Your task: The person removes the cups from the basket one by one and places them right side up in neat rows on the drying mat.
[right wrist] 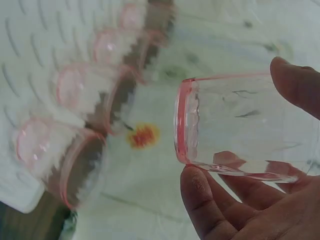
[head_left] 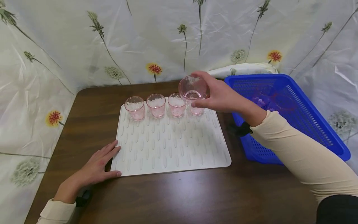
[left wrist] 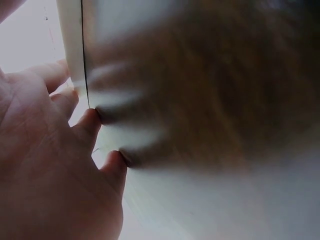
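My right hand (head_left: 216, 93) grips a clear pink-tinted drinking glass (head_left: 190, 85) around its side, thumb on one side and fingers on the other. In the right wrist view the held glass (right wrist: 235, 127) lies sideways across the picture, apart from the others. Several matching glasses (head_left: 156, 107) stand upright in a row along the back of a white ridged mat (head_left: 167, 149). The rightmost glass (head_left: 197, 111) is partly hidden behind the held one. My left hand (head_left: 93, 166) rests with spread fingers at the mat's left edge; its fingertips (left wrist: 116, 159) touch that edge.
A blue plastic basket (head_left: 289, 77) stands right of the mat, with clear and purple-tinted items (head_left: 260, 101) inside. The brown wooden table (head_left: 179, 199) runs up to a flower-patterned sheet (head_left: 156, 37) at the back and sides.
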Demonstrator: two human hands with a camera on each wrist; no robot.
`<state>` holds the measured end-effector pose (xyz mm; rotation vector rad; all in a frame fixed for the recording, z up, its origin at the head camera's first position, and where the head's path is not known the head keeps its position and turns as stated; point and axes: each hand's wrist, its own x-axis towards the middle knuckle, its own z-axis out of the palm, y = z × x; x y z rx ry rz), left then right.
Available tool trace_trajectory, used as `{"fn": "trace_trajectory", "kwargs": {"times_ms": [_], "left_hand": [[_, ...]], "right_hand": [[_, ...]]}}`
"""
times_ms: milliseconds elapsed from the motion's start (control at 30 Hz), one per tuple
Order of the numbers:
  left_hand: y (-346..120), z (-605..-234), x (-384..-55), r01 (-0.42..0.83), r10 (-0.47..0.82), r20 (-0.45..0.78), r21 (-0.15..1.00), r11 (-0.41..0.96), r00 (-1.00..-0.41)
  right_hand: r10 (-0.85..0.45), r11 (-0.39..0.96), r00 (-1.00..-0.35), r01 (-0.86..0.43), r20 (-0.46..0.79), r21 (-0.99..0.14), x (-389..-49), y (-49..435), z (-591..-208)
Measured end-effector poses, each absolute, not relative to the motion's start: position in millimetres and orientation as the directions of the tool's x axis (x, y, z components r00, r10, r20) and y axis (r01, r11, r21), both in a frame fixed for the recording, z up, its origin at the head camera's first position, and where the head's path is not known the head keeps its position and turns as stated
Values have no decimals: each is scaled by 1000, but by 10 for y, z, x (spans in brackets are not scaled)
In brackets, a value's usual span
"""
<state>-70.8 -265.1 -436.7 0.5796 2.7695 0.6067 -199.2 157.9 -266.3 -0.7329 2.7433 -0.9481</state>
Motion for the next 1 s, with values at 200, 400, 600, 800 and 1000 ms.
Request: {"fn": "trace_trajectory", "kwargs": {"times_ms": [200, 400, 600, 800, 1000], "left_hand": [[-2635, -4357, -749, 318, 432, -171, 454, 832, -885], [-2644, -4372, -740, 323, 434, -169, 448, 833, -885], [-2637, -4378, -741, 306, 426, -179, 462, 832, -887], [-2636, -4375, -743, 307, 424, -178, 456, 835, -888], [-2653, -4372, -739, 304, 421, -184, 452, 838, -888]], "right_hand": [[-563, 681, -826, -457, -10, -573, -1939, 1274, -2911], [-643, 634, -761, -471, -81, -613, -1924, 923, -3199], [-675, 600, -727, -439, -129, -668, -1938, 626, -3458], [-672, 579, -723, -375, -162, -724, -1961, 417, -3622], [-677, 557, -713, -336, -181, -759, -1968, 213, -3710]]}}
